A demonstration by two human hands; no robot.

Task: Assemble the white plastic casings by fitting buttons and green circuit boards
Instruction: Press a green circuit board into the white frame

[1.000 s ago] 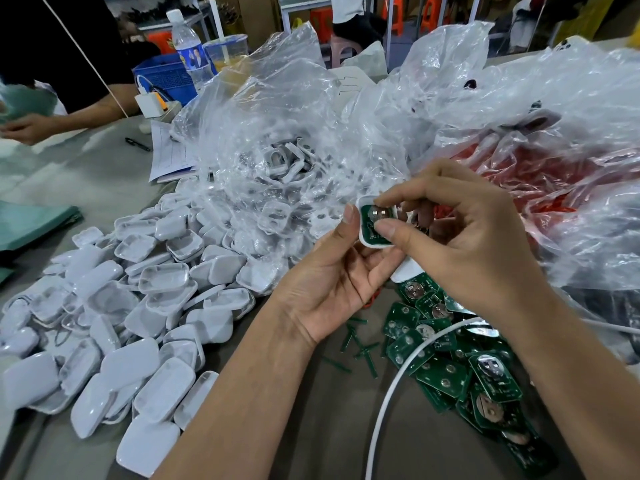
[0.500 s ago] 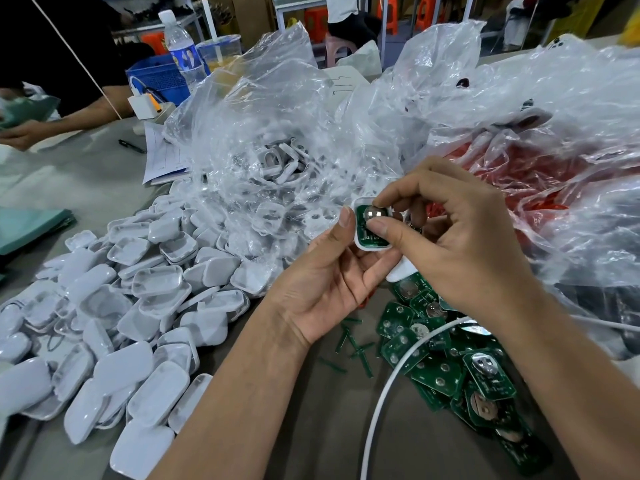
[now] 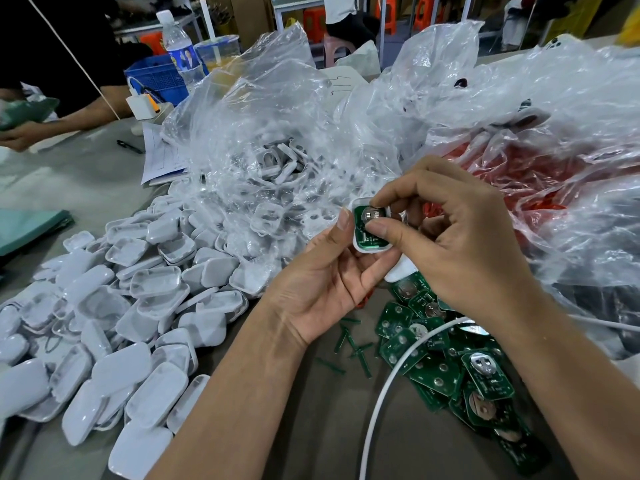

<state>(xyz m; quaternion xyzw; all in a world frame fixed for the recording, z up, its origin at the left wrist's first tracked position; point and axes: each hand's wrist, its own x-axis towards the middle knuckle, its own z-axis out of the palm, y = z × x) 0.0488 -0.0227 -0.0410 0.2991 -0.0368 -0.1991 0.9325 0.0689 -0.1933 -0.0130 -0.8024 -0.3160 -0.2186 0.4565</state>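
A white casing (image 3: 360, 245) with a green circuit board (image 3: 367, 227) seated in it is held above the counter (image 3: 301, 427). The left hand (image 3: 322, 289) cradles it, thumb on its edge; the right hand (image 3: 460, 244) reaches over, thumb and forefinger pressing the board.

White casing (image 3: 360, 244) — green circuit board (image 3: 367, 233) seated inside

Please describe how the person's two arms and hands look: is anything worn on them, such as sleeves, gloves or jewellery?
Both forearms are bare as far as the picture shows; no sleeve reaches into view. The left hand and the right hand wear no gloves, and no ring, watch or bracelet is visible. The fingernails are short and unpainted.
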